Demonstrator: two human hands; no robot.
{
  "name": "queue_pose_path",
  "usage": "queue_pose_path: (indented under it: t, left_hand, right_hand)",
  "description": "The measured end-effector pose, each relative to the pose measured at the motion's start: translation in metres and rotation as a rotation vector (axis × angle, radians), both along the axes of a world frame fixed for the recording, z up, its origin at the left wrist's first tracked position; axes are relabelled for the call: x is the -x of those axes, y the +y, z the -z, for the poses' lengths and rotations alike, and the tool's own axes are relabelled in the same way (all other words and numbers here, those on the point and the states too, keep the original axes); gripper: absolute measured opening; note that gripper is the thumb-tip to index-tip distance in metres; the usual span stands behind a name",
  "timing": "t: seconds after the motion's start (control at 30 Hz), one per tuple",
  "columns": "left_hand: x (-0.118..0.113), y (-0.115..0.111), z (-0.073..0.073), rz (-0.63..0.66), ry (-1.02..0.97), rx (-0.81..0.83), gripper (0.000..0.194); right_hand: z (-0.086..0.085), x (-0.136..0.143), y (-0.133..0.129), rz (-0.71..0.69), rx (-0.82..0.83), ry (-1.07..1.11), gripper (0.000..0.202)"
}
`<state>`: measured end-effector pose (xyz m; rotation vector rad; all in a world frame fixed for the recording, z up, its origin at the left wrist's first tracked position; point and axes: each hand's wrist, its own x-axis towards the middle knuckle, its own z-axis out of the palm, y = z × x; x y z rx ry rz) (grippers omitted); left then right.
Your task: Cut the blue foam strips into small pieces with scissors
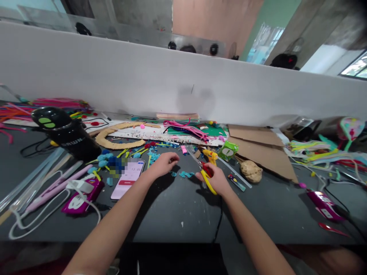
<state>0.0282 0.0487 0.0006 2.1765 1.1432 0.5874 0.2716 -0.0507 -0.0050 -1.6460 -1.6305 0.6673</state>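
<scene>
Scissors (208, 183) sit half-hidden, clamped in the right hand (219, 178); whether the left hand (164, 164) has its fingers together, I cannot tell.

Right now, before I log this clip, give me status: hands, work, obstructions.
Right hand gripping yellow-handled scissors. Left hand curled, contents unclear. Blue scraps between hands. Yellow glue gun close beyond right hand, possible obstruction.
</scene>
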Motion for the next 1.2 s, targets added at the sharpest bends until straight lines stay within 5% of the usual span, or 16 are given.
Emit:
queue_pose_path:
  t: [0.17,0.47,0.67,0.93,1.2]
  left_hand:
    - [-0.012,-0.012,0.011,-0.087,-0.266,0.199,0.025]
    - [-0.032,-0.021,0.013,-0.196,-0.401,0.154,0.041]
    - [-0.034,-0.030,0.020,-0.244,-0.664,0.435,0.043]
    - [-0.052,-0.042,0.018,-0.285,-0.835,0.477,0.038]
    - [-0.073,-0.058,0.015,-0.289,-0.835,0.401,0.034]
  right_hand:
    - [-0.004,-0.006,0.015,-0.078,-0.005,-0.043,0.045]
    - [0.003,-0.007,0.002,-0.071,-0.099,0.034,0.040]
    - [0.005,-0.006,-0.001,-0.043,-0.108,0.009,0.042]
    - [0.017,0.015,0.013,-0.076,0.060,0.492,0.046]
    - [0.010,0.034,0.014,-0.021,-0.038,0.697,0.046]
